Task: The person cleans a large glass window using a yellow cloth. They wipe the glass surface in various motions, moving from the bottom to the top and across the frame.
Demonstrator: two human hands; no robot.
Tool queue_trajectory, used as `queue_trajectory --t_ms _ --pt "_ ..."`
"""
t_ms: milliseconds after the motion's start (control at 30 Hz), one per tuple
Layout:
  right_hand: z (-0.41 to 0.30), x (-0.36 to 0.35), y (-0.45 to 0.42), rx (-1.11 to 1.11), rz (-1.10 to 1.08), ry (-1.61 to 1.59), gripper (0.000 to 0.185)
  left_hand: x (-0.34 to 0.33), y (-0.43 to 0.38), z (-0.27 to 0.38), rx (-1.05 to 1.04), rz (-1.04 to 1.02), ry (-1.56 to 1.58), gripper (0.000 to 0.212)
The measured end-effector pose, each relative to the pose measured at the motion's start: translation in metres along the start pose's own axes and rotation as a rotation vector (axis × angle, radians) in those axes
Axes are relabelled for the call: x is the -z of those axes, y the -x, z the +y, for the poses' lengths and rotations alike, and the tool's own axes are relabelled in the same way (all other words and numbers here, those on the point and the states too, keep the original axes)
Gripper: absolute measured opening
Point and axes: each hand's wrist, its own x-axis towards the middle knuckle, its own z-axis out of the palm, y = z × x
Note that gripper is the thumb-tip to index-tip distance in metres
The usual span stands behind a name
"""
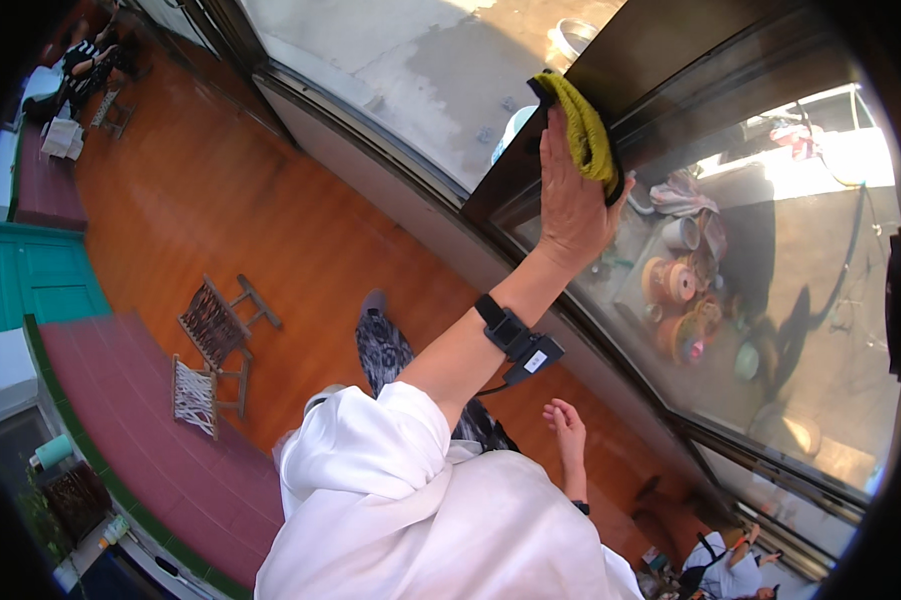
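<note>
My left hand [576, 202] is raised at the upper right and holds a folded yellow cloth [587, 133] with a black edge. Its palm and the cloth are against the dark window frame [521, 161], beside a large glass pane [728, 300]. A black strap with a small device [521, 341] circles my left forearm. Lower down, near my body, hangs my right hand [567, 427], its fingers loosely bent and nothing visible in them. A dark band sits at the right wrist.
Two folding stools [214, 322] [195, 397] stand on the orange-brown floor [308, 217] by a red tiled ledge [142, 420]. A teal door [41, 270] is at the left. People are at the far upper left and lower right. Spools and pots [679, 292] show through the glass.
</note>
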Motion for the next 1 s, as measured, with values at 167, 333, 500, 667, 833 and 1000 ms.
queue_trajectory --t_ms 167,333,500,667,833,1000 --pt "0.011 -0.005 0.0 -0.073 -0.034 -0.018 0.024 -0.031 0.078 -0.054 0.275 0.024 0.024 0.045" --pt "-0.003 -0.014 -0.003 -0.035 -0.055 -0.011 0.023 -0.013 0.052 -0.03 0.205 0.022 0.169 0.051" --pt "-0.016 -0.011 -0.009 0.024 -0.028 -0.016 0.024 0.029 -0.051 0.037 -0.153 0.13 0.045 0.067" --pt "-0.015 -0.01 -0.008 0.055 -0.039 -0.004 0.024 0.016 -0.018 0.007 -0.011 0.014 0.115 0.067" --pt "-0.009 -0.013 -0.005 -0.004 -0.066 0.024 0.023 -0.003 0.047 -0.033 0.179 -0.011 0.084 0.048" --pt "-0.014 -0.013 -0.01 0.046 -0.052 0.014 0.023 0.017 0.004 0.006 0.001 0.094 0.18 0.049"
